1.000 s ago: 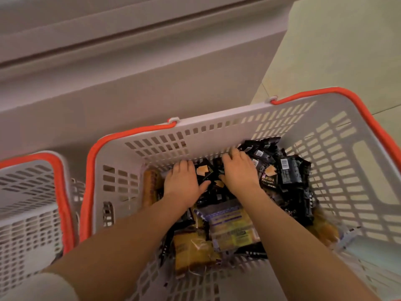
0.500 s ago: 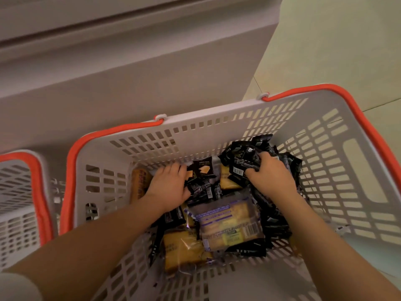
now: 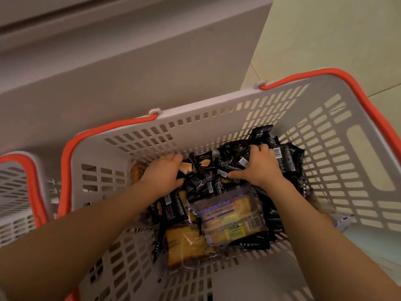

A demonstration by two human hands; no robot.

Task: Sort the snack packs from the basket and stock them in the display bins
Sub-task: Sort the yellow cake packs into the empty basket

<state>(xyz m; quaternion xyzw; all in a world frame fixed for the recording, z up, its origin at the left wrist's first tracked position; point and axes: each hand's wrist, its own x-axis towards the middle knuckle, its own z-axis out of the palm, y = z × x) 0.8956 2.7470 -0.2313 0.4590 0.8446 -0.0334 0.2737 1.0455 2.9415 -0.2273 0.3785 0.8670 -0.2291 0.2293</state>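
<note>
A grey slatted basket [image 3: 325, 135] with orange handles holds a heap of small black snack packs [image 3: 288, 161] and clear-wrapped yellow cake packs [image 3: 230, 218]. Both my hands are down inside it. My left hand [image 3: 162, 177] lies on the black packs at the far left of the heap, its fingers curled over them. My right hand [image 3: 260, 166] grips a bunch of black packs near the far wall, thumb stretched out to the left. A black pack with a tan wafer picture [image 3: 201, 164] sits between the hands.
A second grey basket with an orange handle [image 3: 19, 192] stands at the left edge. A grey cabinet side [image 3: 130, 72] rises just behind the baskets. Pale tiled floor [image 3: 336, 40] lies to the right.
My right hand has moved right and toward the far wall, closing on a bunch of black packs. My left hand has stayed on the left of the heap. The view has shifted slightly.
</note>
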